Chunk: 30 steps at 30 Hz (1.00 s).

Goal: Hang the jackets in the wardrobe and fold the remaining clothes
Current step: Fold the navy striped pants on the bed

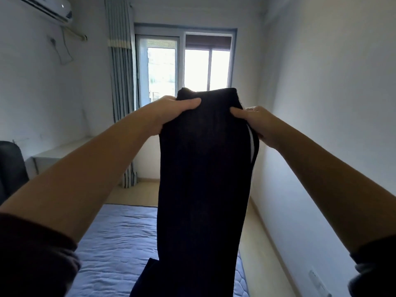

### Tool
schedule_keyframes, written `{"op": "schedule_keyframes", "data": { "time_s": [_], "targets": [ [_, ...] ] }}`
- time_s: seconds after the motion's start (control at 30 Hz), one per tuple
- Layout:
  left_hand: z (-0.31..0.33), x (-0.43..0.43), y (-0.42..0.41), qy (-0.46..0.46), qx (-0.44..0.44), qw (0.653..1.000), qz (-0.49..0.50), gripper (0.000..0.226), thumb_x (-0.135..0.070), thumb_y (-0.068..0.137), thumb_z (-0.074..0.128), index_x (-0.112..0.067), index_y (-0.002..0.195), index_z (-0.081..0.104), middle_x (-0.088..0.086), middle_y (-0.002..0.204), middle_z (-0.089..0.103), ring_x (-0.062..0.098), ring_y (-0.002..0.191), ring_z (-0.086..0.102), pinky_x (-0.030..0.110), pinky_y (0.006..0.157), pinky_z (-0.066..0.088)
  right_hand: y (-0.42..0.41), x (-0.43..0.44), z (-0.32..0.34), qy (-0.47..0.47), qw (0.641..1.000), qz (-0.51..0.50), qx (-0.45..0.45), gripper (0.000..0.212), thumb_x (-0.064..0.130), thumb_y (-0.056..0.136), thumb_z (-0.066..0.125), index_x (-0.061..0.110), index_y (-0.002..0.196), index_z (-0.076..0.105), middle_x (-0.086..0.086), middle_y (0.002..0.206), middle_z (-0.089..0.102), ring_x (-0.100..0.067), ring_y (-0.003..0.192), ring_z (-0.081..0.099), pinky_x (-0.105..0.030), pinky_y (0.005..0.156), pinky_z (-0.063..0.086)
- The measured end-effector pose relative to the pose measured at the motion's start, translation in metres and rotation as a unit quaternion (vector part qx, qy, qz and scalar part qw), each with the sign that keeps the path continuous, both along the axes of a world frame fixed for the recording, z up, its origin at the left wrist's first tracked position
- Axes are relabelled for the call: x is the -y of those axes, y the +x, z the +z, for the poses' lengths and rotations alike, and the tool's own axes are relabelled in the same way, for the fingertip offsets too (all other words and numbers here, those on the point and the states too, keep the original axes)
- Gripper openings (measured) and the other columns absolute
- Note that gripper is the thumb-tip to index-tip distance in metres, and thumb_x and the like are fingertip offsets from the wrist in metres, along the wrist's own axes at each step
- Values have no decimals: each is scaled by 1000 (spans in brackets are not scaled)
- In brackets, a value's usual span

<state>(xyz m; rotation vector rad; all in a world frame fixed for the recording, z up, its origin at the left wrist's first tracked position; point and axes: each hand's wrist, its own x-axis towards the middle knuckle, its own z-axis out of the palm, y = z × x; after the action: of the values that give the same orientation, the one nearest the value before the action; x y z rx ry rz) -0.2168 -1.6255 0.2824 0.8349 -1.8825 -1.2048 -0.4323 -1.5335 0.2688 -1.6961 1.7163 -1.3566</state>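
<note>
Head view: 2 hands hold 1 dark garment [203, 179] up at arm's length in front of the window [186, 65]. The left hand [171, 112] grips its upper left edge, thumb pressed on the front. The right hand [255, 123] pinches the upper right edge, beside a white strip. The garment hangs straight down, lower end over the blue bed cover [120, 243]. A striped curtain [122, 82] hangs left of the window.

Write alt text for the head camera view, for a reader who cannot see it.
The left hand and right hand grip the top edge of a long dark garment, holding it up so it hangs in front of a blue bed. Behind it are a bright window and a striped curtain.
</note>
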Motion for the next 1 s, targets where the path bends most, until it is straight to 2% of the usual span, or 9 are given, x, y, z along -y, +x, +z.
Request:
{"op": "schedule_keyframes", "data": {
  "time_s": [0.1,0.17,0.23,0.37,0.43,0.53,0.7,0.8,1.0],
  "targets": [
    [2,-2,-3,-17,14,999,24,31,-46,80,72,-19,91,62,-5,84,74,10,75,72,20,58,54,0,-5,3,0,1000,-3,-11,25,39,96,53,19,90,66,-4,101,72,-22,94,69,-35,88,54],
    [-1,-3,-4,6,36,999,29,33,-46,79,72,-17,89,61,-6,67,73,9,62,71,20,47,52,-2,-6,1,7,1000,-1,1,27,40,96,53,20,87,69,2,94,74,-19,91,70,-32,85,54],
    [-5,1,-6,31,51,998,24,37,-47,78,73,-15,91,61,-5,66,72,11,60,70,21,44,52,-8,-2,-3,17,1000,-2,22,26,41,95,55,22,85,70,6,86,75,-16,88,70,-30,81,54],
    [-33,24,-25,23,84,995,42,30,-44,82,71,-17,84,58,-2,76,71,9,64,70,18,49,51,-22,34,-34,72,996,-12,44,29,39,94,57,12,90,67,-2,89,72,-21,88,68,-33,82,54],
    [-53,42,-46,-23,135,988,72,24,-41,85,68,-19,84,56,-2,85,65,11,73,65,23,61,51,-28,66,-56,95,993,-64,41,29,33,96,55,5,103,62,-7,95,66,-24,90,63,-33,80,50],
    [-65,73,-79,-107,198,968,114,31,-36,89,65,-11,106,61,4,96,63,16,81,58,28,72,46,-37,104,-72,73,987,-129,59,32,19,98,51,-4,119,55,-16,104,60,-32,99,59,-39,88,48],
    [-45,96,-109,-190,170,951,174,40,-38,89,64,-9,116,59,4,98,61,17,79,54,28,71,41,-56,127,-47,-16,984,-160,78,28,9,94,52,1,121,51,-9,101,56,-24,95,56,-32,78,44],
    [-30,94,-112,-238,126,946,182,39,-36,90,64,-9,117,60,2,97,61,17,80,54,26,70,40,-61,120,-25,-52,984,-162,53,29,9,93,53,1,121,52,-15,111,60,-29,104,58,-37,88,49],
    [-22,61,-103,-260,57,955,127,34,-31,90,64,-14,120,62,2,108,65,21,98,60,32,88,50,-57,78,-11,-85,985,-141,47,23,10,96,50,7,119,50,-13,113,59,-22,98,57,-35,91,50]
  ]
}}
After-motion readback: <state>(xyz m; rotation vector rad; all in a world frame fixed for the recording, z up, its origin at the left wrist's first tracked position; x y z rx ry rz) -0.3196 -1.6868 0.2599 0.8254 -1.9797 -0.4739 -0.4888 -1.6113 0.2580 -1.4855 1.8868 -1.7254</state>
